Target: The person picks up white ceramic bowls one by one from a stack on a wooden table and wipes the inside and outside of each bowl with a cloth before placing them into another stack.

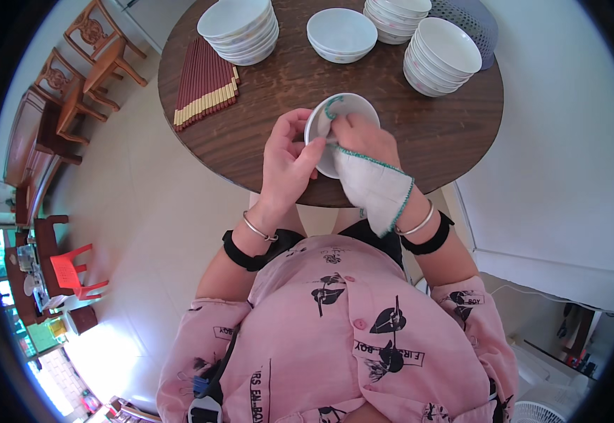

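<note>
My left hand (290, 150) grips the left side of a white bowl (362, 103), its thumb over the rim. The bowl is tilted, its mouth turned up towards me, above the near part of the round table. Inside it, my right hand (367, 138) presses a white cloth (373, 182) with green stitched edging against the inner wall. Part of the cloth hangs down over my right wrist. My right fingertips are partly hidden in the bowl and the cloth folds.
On the dark wooden table (264, 100) stand a tall bowl stack (246, 39), a low bowl stack (341, 39) and two stacks at right (439, 61) (394, 21). Red-brown chopsticks (206, 79) lie in a row at left. A grey perforated basket (468, 26) sits behind. Wooden chairs (101, 69) line the wall.
</note>
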